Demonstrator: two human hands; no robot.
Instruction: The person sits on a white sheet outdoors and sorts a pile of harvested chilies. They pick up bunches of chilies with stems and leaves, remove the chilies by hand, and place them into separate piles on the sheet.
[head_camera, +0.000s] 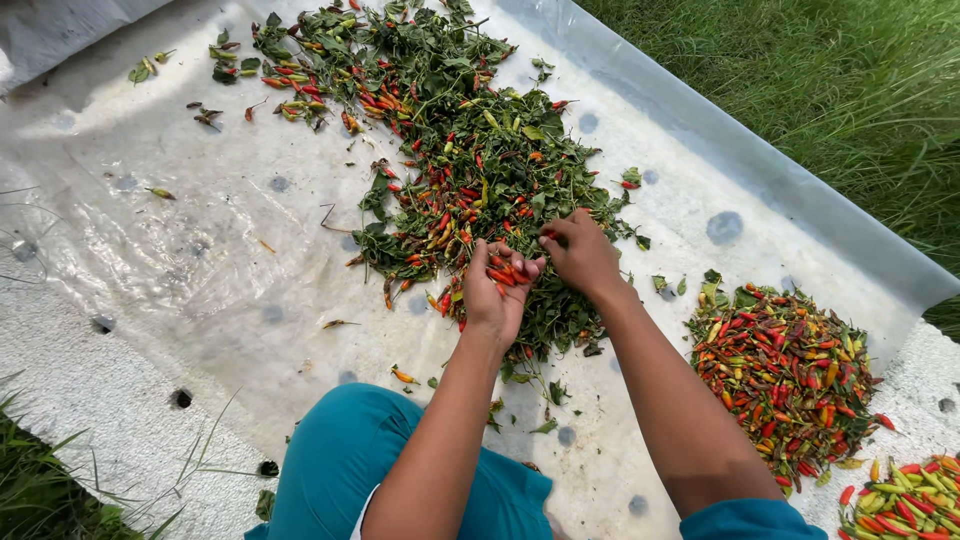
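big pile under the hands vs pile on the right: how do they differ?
The big pile is mostly green leaves and stems with chillies scattered through; the right pile is almost all chillies. The big pile sprawls long and loose; the right pile is smaller and compact. Both lie on the plastic sheet.
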